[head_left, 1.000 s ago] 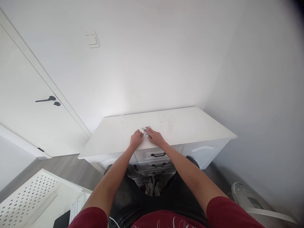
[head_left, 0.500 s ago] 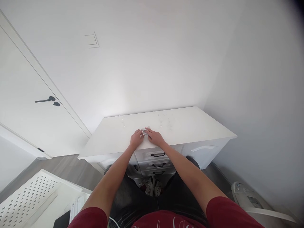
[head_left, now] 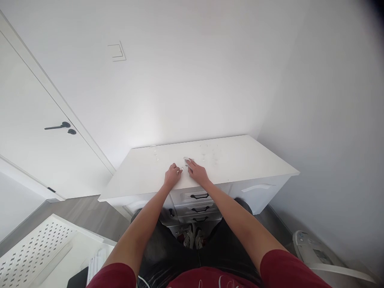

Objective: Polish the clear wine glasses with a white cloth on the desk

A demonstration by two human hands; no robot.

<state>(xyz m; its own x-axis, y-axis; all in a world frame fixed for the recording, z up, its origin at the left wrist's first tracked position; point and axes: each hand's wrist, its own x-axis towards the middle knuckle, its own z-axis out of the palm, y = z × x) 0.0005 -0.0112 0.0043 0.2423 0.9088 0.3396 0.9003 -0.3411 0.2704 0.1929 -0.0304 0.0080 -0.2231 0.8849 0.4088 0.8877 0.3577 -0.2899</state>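
Observation:
Both my hands rest on the white desk top (head_left: pixel 249 160) near its front edge. My left hand (head_left: pixel 172 176) is curled, its fingertips pinched on something tiny that I cannot make out. My right hand (head_left: pixel 196 172) lies just to its right, fingers stretched forward and touching a small pale object (head_left: pixel 186 159) at their tips. Small clear glass pieces stand further back: one (head_left: pixel 155 152) at the left, several (head_left: pixel 208 153) at the right.
The desk has three drawers with black handles (head_left: pixel 199 196) below my hands. A white wall stands behind and to the right. A white door with a black handle (head_left: pixel 57 127) is at the left. A perforated white shelf (head_left: pixel 33 248) lies at lower left.
My right hand has moved slightly forward and its fingers have stretched out. The small pale object between my hands now lies at the right fingertips. The left hand has stayed put.

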